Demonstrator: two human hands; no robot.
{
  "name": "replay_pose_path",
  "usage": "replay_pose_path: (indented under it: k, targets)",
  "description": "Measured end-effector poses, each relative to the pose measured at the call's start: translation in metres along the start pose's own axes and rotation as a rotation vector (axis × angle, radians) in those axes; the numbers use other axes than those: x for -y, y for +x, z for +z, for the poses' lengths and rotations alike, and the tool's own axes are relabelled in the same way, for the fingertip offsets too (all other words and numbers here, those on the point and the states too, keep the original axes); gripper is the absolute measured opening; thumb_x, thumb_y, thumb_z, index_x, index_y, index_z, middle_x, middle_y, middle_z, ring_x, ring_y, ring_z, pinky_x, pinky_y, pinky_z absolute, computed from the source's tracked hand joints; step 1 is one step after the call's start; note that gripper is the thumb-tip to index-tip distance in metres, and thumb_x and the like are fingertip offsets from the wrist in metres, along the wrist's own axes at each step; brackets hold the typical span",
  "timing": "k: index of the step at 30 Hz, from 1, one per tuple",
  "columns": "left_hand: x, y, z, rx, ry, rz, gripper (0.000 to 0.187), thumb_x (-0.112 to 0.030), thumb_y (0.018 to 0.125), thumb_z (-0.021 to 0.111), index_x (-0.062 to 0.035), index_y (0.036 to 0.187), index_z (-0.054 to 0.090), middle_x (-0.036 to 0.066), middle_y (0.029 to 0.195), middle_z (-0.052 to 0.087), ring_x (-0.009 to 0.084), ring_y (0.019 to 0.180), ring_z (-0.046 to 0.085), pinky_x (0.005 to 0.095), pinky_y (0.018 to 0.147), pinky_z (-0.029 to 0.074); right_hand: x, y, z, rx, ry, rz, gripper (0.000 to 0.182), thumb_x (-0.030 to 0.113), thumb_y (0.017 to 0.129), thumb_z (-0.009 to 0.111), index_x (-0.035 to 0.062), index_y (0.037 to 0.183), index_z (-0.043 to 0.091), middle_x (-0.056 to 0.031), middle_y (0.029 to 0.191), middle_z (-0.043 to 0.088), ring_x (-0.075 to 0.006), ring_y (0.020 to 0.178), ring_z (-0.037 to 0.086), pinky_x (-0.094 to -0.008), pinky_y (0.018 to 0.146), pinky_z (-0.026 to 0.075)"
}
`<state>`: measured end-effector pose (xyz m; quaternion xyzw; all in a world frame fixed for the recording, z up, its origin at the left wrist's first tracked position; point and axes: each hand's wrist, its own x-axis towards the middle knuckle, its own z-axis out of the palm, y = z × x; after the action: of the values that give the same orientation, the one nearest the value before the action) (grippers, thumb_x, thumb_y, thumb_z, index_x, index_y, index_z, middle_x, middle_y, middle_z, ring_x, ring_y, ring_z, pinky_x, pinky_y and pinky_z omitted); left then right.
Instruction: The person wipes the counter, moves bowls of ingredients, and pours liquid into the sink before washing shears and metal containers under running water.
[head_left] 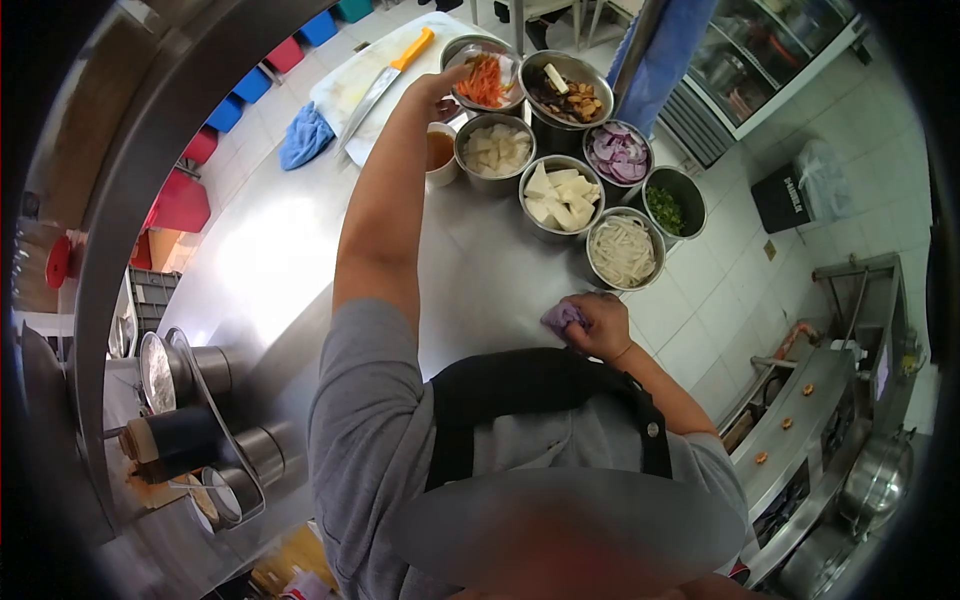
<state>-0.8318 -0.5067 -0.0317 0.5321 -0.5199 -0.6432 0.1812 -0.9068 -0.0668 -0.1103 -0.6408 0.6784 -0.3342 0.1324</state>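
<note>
My left hand point(446, 92) reaches to the far side of the steel table and grips the near-left rim of a round metal container point(512, 103) with shredded carrot point(484, 82). Some of its fingers are hidden behind the container. My right hand point(602, 326), near my body at the table's right edge, is closed around a crumpled purple cloth point(566, 316). Between the hands stand metal containers of white chunks point(497, 149), thick white pieces point(561, 198) and white strips point(622, 250). A cup of brown liquid point(440, 152) is beside my left wrist.
A yellow-handled knife point(388, 80) lies on a white cutting board point(345, 62), near a blue cloth point(306, 138). Further containers hold dark sauce with brown pieces point(575, 103), sliced red onion point(619, 155) and chopped greens point(664, 209). A stove point(790, 430) stands right; a pot rack point(215, 410), left.
</note>
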Motion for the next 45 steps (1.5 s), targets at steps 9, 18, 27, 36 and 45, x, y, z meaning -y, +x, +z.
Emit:
replay_pose_path:
  k: [9,18,27,36,45]
  targets:
    - [0.019,-0.067,-0.039,-0.217,-0.182,0.533,0.034,-0.034,0.087,0.052,-0.001,0.097,0.057,0.007,0.087,0.057,0.0151,0.079,0.054,0.0278,0.069,0.047,0.012,0.009,0.0,0.072,-0.103,0.036,0.027,0.022,0.066,0.062,0.0107,0.09,0.062,-0.0082,0.075,0.062,-0.0276,0.068,0.06,-0.0386,0.062,0.047]
    - [0.197,-0.216,-0.058,-0.144,0.674,0.401,0.019,-0.024,0.089,0.048,-0.0129,0.098,0.06,0.009,0.076,0.062,0.0246,0.074,0.06,0.0364,0.07,0.048,0.086,0.094,0.001,0.244,0.463,0.03,0.033,0.016,0.074,0.056,0.0048,0.104,0.056,-0.0171,0.094,0.061,-0.0317,0.088,0.059,-0.0352,0.077,0.046]
    - [0.273,-0.382,-0.048,-0.457,0.717,0.555,0.028,-0.011,0.08,0.06,-0.0127,0.107,0.059,0.011,0.108,0.053,0.0292,0.103,0.05,0.0379,0.088,0.042,0.108,0.126,0.166,0.229,-0.207,-0.655,0.05,0.018,0.077,0.058,0.007,0.124,0.046,-0.0211,0.128,0.042,-0.0395,0.117,0.041,-0.0457,0.1,0.032]
    - [0.384,-0.491,-0.157,-1.009,0.759,0.62,0.019,-0.002,0.076,0.056,-0.0071,0.094,0.06,0.012,0.087,0.057,0.0314,0.083,0.053,0.0389,0.074,0.044,0.183,0.033,0.143,0.727,-0.01,-1.023,0.04,0.013,0.077,0.056,0.0116,0.117,0.053,-0.0159,0.133,0.041,-0.0367,0.12,0.04,-0.045,0.101,0.031]
    - [0.477,-0.552,-0.219,-1.204,0.416,0.399,0.01,-0.014,0.085,0.055,-0.0045,0.087,0.056,0.014,0.075,0.057,0.0311,0.068,0.056,0.0362,0.063,0.046,0.191,0.206,0.304,0.016,-0.325,-0.301,0.049,0.03,0.085,0.049,0.0113,0.13,0.042,-0.0175,0.14,0.03,-0.0361,0.13,0.025,-0.0438,0.105,0.025]
